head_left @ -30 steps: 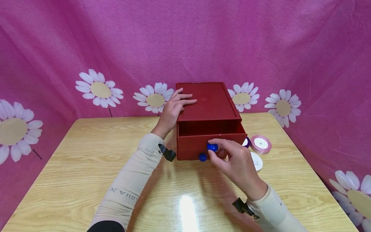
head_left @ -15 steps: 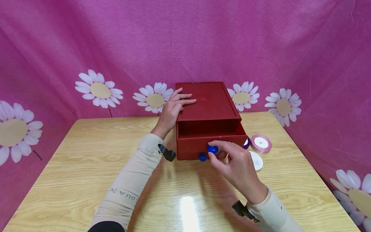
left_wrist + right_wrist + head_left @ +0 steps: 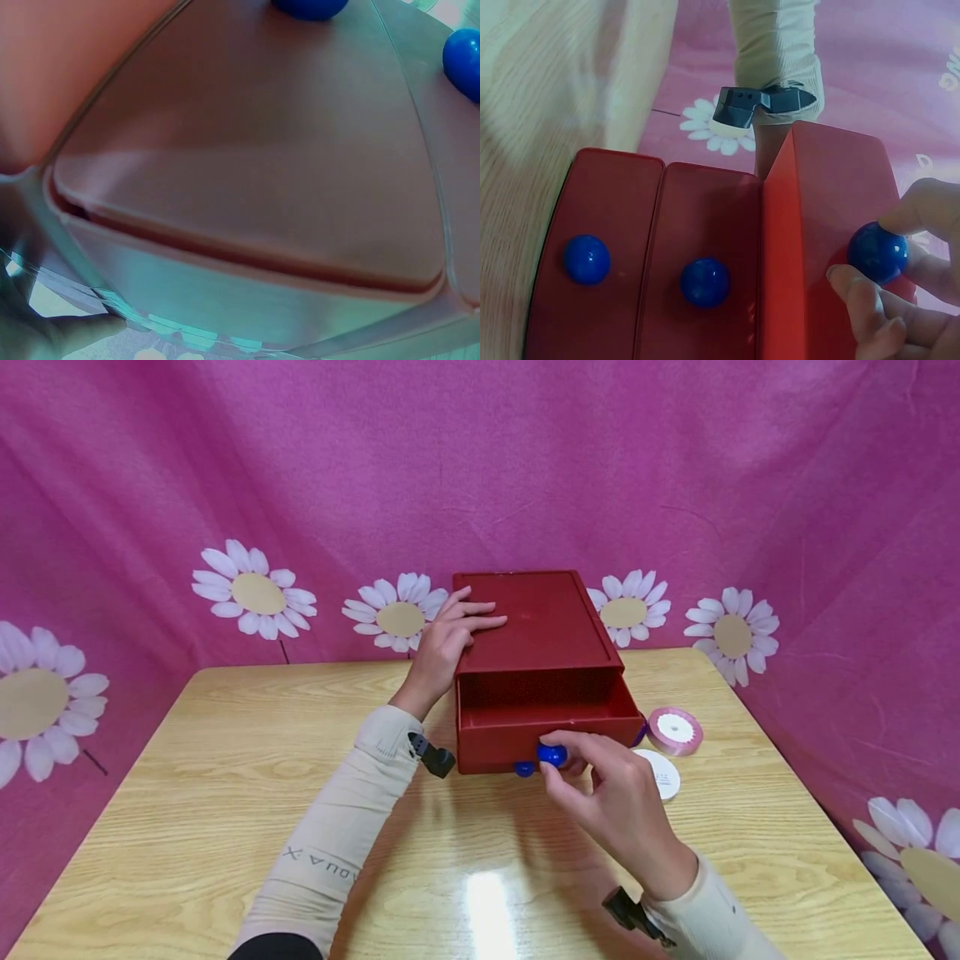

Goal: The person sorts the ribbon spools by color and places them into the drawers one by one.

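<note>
A red drawer cabinet (image 3: 540, 618) stands at the back of the table, its top drawer (image 3: 487, 747) pulled out toward me. My right hand (image 3: 622, 802) pinches that drawer's round blue knob (image 3: 552, 754) between thumb and fingers. In the right wrist view, a middle knob (image 3: 706, 283) and a bottom knob (image 3: 586, 259) sit on two closed drawers below. My left hand (image 3: 442, 652) rests on the cabinet's top left edge with its fingers spread over the top. The visible part of the drawer's inside is bare red.
Right of the cabinet lie a pink ribbon spool (image 3: 658, 742), a white round spool (image 3: 667, 778) and a purple spool (image 3: 641, 732) partly hidden behind the drawer. A pink curtain (image 3: 525, 460) with printed daisies hangs behind the wooden table (image 3: 300, 760).
The top drawer has slid farther out toward me, with my right hand moving along on its knob. More of the drawer's inside shows. My left hand stays on the cabinet.
</note>
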Demonstrator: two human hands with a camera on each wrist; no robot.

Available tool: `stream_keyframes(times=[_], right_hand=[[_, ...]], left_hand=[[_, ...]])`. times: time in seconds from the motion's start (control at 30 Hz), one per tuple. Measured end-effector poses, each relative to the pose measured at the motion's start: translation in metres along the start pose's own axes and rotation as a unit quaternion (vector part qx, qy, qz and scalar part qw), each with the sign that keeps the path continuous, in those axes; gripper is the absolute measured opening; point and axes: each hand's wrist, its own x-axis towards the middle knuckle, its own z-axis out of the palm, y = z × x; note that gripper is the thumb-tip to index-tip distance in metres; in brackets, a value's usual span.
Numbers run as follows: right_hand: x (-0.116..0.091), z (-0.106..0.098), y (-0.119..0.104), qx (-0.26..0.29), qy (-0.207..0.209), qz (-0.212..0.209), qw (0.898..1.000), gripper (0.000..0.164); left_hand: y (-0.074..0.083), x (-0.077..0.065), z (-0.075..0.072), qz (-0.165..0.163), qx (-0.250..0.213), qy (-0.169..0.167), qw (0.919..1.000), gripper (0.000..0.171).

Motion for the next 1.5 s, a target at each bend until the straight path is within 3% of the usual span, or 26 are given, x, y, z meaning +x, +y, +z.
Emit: stream_keyframes(times=[0.23,0.47,0.57,0.97,1.33,1.5], right_hand=[[-0.002,0.000,-0.002,-0.001,0.006,-0.006,1.000,0.022],[-0.005,-0.001,-0.003,-0.001,0.001,0.003,1.000,0.024],[-0.006,-0.002,-0.004,0.001,0.001,0.004,1.000,0.025],[-0.009,-0.005,-0.008,-0.005,-0.015,0.027,1.000,0.026],[-0.012,-0.007,-0.012,-0.002,-0.022,0.046,0.999,0.027],[-0.013,-0.008,-0.015,-0.001,-0.034,0.067,0.997,0.030]], left_hand=[[0.006,0.000,0.001,0.005,-0.018,0.001,0.9998,0.049],[0.038,-0.003,-0.006,-0.006,-0.025,-0.005,0.9997,0.048],[0.044,-0.004,-0.008,-0.014,-0.020,-0.005,0.9997,0.048],[0.039,-0.002,-0.007,-0.024,-0.008,-0.005,0.9997,0.051],[0.049,-0.005,-0.008,-0.001,-0.030,-0.003,0.9995,0.047],[0.048,-0.005,-0.008,-0.009,-0.023,-0.004,0.9997,0.048]])
